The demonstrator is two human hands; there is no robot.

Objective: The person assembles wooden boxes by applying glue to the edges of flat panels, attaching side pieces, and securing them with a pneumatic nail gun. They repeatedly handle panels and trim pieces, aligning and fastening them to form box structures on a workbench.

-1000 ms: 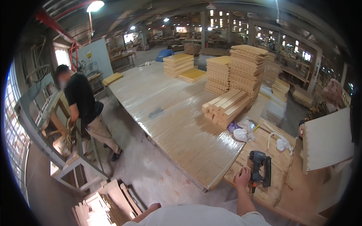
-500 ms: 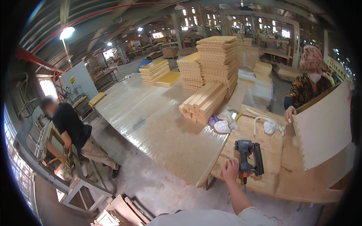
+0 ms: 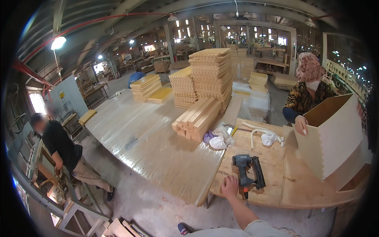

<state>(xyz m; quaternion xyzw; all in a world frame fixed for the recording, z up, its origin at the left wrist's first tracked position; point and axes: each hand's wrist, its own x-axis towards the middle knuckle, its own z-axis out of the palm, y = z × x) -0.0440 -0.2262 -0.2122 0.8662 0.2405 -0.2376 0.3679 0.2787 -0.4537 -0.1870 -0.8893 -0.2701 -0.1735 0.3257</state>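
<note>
My right hand [image 3: 229, 186] rests on the near edge of the wooden workbench [image 3: 272, 189], fingers laid over the boards and nothing visibly held. Just to its right lies a dark grey pneumatic nail gun [image 3: 248, 170], with an orange fitting at its lower end. My left hand is out of view. Across the bench, a masked co-worker [image 3: 312, 93] in a patterned top and pink hat grips a pale wooden box [image 3: 341, 138] by its edge, the brown inside partly showing. White cloth bundles [image 3: 221, 140] and a bent pale tube [image 3: 252, 136] lie behind the nail gun.
Left of the bench stretches a large plastic-covered surface [image 3: 158, 154] with squared wooden bars [image 3: 197, 118] and tall stacks of yellowish slats [image 3: 211, 75]. A person in black [image 3: 63, 146] stands by a metal frame at far left. A dark shoe [image 3: 183, 229] shows below.
The whole scene has shifted left in my view. The co-worker has turned and tilted the box, so more of its inside shows. My right hand stays on the bench beside the nail gun.
</note>
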